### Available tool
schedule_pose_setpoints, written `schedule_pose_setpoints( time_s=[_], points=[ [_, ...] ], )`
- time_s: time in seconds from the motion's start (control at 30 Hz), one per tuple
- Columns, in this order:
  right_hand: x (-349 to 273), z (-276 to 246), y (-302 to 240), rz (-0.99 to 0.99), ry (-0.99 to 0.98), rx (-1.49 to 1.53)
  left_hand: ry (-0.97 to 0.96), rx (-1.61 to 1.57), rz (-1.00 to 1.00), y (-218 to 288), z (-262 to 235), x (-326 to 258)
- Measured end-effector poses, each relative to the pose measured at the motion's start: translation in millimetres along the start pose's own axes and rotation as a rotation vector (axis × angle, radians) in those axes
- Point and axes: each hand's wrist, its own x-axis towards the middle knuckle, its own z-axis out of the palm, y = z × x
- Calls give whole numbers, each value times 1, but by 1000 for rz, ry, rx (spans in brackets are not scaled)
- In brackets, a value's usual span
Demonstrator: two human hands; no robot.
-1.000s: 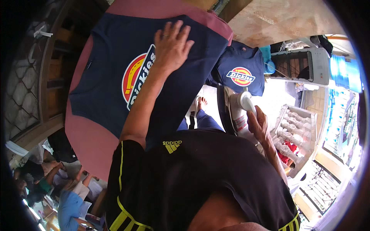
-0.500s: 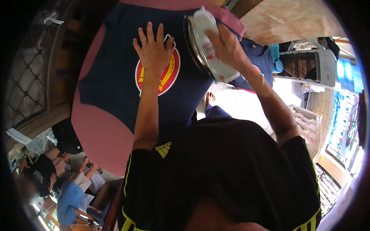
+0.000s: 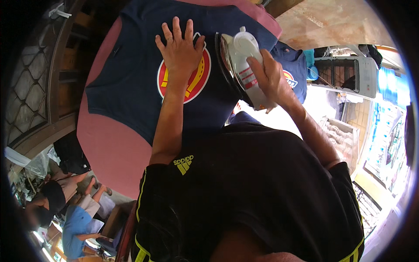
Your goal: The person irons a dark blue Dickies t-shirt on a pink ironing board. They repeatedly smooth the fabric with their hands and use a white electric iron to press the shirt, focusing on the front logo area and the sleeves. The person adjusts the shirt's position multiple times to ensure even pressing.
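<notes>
A navy T-shirt [image 3: 131,74] lies spread over a pink padded ironing board [image 3: 109,144]. On its front is a round red, yellow and white print [image 3: 203,81]. My left hand [image 3: 181,52] rests flat across the upper part of that print, fingers spread, holding nothing. To its right, my right hand [image 3: 274,81] grips a white and grey clothes iron [image 3: 248,50] by its handle, which the hand largely hides. The iron is tipped on its side, its shiny soleplate edge facing the print. Whether it touches the cloth, I cannot tell.
Another navy shirt [image 3: 293,65] hangs beyond the board's right side. A stone-like slab [image 3: 323,22] stands at the far right, a white-framed appliance [image 3: 345,74] below it. A lattice door [image 3: 28,83] is at left. Two people [image 3: 76,227] are at the lower left.
The iron in my right hand has come nearer to me and a little to the right. My left hand keeps its place on the print; the whole view has shifted slightly.
</notes>
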Motion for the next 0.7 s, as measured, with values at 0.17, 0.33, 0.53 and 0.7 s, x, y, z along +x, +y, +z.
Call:
schedule_pose_setpoints(
  time_s=[0.17,0.33,0.53,0.7],
  points=[
    [50,-5,10,-202,29,-209,6,-21,14,-2,5,2],
    [27,-12,11,21,22,-179,20,12,6,-3,7,3],
    [35,-40,42,-46,214,-211,25,54,-5,2,3,3],
    [97,-55,69,-91,263,-290,75,13,9,1,6,2]
  ],
)
